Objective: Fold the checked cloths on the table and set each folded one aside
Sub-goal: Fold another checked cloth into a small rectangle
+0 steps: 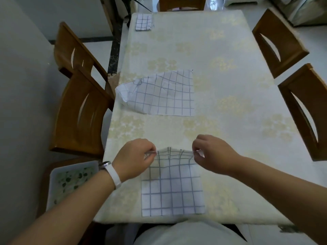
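Observation:
A white cloth with a blue check (pixel 172 190) lies at the table's near edge. Its far edge is lifted off the table. My left hand (pixel 135 159) pinches that edge's left corner and my right hand (pixel 209 153) pinches its right corner. A second checked cloth (pixel 162 93) lies spread and crumpled at the table's middle left, its left end hanging over the edge. A small folded checked cloth (pixel 143 22) sits at the far left corner of the table (pixel 221 76).
Wooden chairs stand on the left (pixel 79 106), on the right (pixel 304 110) and at the far end (pixel 182 4). A white tray with a green leaf pattern (pixel 70 181) rests on a seat near my left forearm. A wall runs along the left.

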`<act>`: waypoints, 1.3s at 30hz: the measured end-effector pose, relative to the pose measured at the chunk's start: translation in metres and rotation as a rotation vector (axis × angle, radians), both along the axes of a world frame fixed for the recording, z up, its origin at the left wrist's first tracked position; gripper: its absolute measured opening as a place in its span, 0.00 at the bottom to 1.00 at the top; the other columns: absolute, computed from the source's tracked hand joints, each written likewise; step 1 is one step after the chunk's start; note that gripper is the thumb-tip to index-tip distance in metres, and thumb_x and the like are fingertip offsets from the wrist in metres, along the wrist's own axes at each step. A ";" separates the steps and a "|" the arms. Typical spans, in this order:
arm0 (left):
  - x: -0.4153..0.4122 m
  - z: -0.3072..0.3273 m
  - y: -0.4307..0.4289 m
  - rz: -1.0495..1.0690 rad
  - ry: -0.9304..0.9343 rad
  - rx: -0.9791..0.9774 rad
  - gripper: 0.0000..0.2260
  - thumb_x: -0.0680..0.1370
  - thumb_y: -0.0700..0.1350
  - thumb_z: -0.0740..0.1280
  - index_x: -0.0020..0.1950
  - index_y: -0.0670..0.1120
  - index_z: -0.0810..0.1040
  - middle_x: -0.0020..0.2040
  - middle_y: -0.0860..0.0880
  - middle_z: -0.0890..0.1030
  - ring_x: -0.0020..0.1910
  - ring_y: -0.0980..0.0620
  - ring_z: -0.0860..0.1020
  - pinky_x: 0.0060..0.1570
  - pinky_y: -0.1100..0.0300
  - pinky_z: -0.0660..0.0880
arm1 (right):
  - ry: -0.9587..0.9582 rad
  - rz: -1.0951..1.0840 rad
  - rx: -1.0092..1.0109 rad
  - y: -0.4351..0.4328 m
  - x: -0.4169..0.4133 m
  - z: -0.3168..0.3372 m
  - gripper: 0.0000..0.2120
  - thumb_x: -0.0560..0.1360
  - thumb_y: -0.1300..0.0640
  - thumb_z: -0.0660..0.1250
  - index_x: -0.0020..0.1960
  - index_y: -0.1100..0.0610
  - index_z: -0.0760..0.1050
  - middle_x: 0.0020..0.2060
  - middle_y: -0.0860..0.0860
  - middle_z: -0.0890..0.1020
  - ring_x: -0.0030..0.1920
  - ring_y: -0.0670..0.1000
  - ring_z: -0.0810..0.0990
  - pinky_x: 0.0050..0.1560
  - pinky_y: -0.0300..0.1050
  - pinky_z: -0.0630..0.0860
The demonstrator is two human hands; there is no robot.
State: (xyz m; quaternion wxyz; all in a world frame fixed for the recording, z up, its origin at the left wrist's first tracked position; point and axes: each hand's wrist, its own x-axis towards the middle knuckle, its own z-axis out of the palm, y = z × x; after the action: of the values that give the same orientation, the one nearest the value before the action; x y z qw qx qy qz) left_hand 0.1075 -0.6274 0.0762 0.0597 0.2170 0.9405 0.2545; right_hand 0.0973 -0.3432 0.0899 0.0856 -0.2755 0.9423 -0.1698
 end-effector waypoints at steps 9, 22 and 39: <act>0.097 -0.053 0.008 -0.360 0.270 -0.260 0.04 0.68 0.42 0.67 0.35 0.48 0.73 0.34 0.49 0.73 0.33 0.47 0.70 0.34 0.54 0.65 | 0.047 0.189 0.049 0.010 0.093 -0.056 0.00 0.70 0.58 0.66 0.40 0.54 0.75 0.37 0.50 0.76 0.34 0.52 0.72 0.32 0.45 0.71; 0.135 -0.125 0.012 -0.323 0.046 -0.429 0.07 0.60 0.43 0.67 0.36 0.48 0.75 0.35 0.48 0.74 0.34 0.47 0.71 0.31 0.57 0.65 | -0.117 0.274 0.311 0.013 0.136 -0.131 0.08 0.68 0.50 0.67 0.46 0.52 0.76 0.46 0.51 0.77 0.43 0.54 0.76 0.41 0.47 0.75; 0.116 -0.108 0.013 -0.200 0.036 -0.180 0.07 0.71 0.50 0.67 0.43 0.47 0.79 0.43 0.49 0.79 0.41 0.49 0.76 0.37 0.57 0.72 | -0.115 0.229 0.316 -0.003 0.115 -0.104 0.12 0.68 0.45 0.63 0.42 0.53 0.75 0.40 0.50 0.76 0.39 0.52 0.73 0.39 0.47 0.74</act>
State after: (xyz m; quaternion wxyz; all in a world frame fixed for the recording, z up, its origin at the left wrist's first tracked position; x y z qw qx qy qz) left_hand 0.2233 -0.6147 -0.0315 0.0874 0.3081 0.9341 0.1578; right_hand 0.2118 -0.3462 -0.0138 0.1999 -0.3540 0.9133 -0.0246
